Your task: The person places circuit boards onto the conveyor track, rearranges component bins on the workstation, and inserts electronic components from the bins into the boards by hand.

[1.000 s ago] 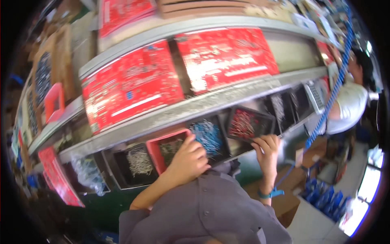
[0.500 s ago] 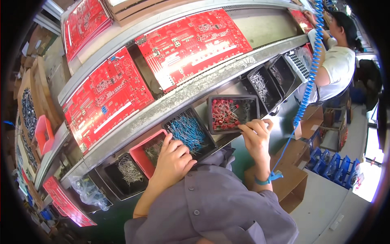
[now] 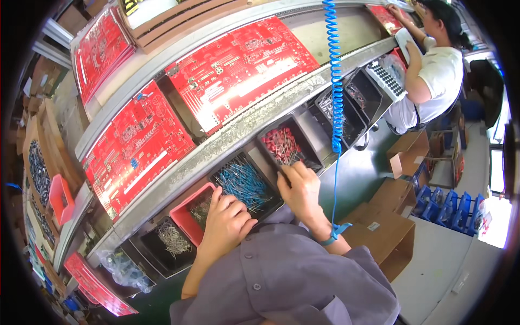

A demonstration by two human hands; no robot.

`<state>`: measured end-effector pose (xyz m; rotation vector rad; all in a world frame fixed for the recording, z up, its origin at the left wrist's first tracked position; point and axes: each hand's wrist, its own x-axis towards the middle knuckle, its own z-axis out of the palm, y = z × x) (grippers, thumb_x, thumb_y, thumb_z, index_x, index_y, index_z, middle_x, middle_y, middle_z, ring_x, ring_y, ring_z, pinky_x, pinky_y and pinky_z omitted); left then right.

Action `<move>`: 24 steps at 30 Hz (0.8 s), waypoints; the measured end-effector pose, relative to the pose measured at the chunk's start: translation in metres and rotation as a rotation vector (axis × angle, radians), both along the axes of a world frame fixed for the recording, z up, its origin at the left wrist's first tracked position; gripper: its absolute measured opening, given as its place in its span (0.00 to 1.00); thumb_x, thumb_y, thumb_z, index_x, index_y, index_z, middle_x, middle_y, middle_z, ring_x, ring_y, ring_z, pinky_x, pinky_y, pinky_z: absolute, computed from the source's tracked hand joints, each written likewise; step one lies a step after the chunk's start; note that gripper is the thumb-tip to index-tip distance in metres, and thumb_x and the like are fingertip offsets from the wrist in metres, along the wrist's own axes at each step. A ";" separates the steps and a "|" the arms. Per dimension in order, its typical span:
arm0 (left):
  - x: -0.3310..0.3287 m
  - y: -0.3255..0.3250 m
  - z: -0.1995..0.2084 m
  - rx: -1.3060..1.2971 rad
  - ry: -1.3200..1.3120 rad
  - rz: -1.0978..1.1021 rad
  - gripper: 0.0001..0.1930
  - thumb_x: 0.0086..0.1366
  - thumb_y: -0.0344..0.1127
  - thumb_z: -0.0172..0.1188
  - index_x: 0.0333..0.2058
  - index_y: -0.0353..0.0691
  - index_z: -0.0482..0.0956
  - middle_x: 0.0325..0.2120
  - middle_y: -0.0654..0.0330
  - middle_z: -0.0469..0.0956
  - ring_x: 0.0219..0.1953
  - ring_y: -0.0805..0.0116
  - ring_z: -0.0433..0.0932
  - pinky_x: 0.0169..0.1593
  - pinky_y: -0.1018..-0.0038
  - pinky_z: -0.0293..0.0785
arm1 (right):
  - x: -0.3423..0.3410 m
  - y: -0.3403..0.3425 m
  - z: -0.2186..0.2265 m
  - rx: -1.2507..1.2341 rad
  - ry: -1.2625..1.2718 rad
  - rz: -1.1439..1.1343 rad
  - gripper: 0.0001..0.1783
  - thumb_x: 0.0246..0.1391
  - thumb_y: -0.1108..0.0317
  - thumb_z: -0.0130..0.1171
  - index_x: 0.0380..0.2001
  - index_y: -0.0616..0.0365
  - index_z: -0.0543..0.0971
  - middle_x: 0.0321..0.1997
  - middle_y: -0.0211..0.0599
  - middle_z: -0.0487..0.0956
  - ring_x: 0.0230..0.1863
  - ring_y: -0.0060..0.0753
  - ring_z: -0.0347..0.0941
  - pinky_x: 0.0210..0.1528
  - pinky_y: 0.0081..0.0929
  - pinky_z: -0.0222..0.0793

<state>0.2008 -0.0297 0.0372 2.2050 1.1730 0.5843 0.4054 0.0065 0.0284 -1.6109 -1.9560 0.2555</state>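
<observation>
My left hand (image 3: pixel 226 221) lies with curled fingers over the edges of a pink bin (image 3: pixel 177 215) and a black bin of blue resistor-like parts with long leads (image 3: pixel 242 183). Whatever its fingers may pinch is hidden. Further right, my right hand (image 3: pixel 302 192) bends its closed fingers down at the near edge of a dark bin of red leaded components (image 3: pixel 281 145); its fingertips are partly hidden, and I cannot make out anything in them. A blue band (image 3: pixel 335 233) circles my right wrist, tied to a coiled blue cord (image 3: pixel 335 70).
Along the metal rail (image 3: pixel 238 122) beyond the bins lie red circuit boards (image 3: pixel 241 67). Bins with bare-lead parts (image 3: pixel 174 238) and a plastic bag (image 3: pixel 125 270) continue left. At the far right a co-worker (image 3: pixel 433 81) sits beside a white perforated tray (image 3: pixel 385 80). Cardboard boxes (image 3: pixel 387 233) stand below right.
The bin of red components, earlier raised and turned, now sits slanted in line with the others. My right hand has moved left and down. The coiled cord has swung left.
</observation>
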 end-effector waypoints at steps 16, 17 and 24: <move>-0.004 -0.001 -0.004 0.025 -0.011 -0.017 0.10 0.47 0.41 0.67 0.20 0.43 0.78 0.26 0.67 0.73 0.40 0.63 0.70 0.59 0.49 0.55 | 0.086 0.043 0.001 0.110 -0.240 -0.316 0.19 0.46 0.72 0.61 0.44 0.64 0.75 0.45 0.50 0.75 0.47 0.51 0.70 0.53 0.42 0.62; -0.002 -0.001 -0.006 0.018 -0.020 -0.029 0.10 0.48 0.41 0.67 0.21 0.43 0.78 0.27 0.66 0.73 0.40 0.63 0.70 0.59 0.49 0.55 | 0.101 0.044 -0.005 0.130 -0.303 -0.318 0.21 0.48 0.70 0.61 0.46 0.64 0.75 0.46 0.51 0.75 0.48 0.52 0.70 0.53 0.42 0.64; -0.002 -0.007 -0.010 0.052 -0.035 -0.002 0.11 0.50 0.42 0.65 0.21 0.42 0.77 0.28 0.64 0.71 0.43 0.63 0.68 0.63 0.50 0.52 | 0.101 0.045 0.000 -0.185 -0.145 -0.234 0.13 0.53 0.74 0.55 0.42 0.65 0.78 0.36 0.48 0.79 0.34 0.44 0.76 0.38 0.33 0.71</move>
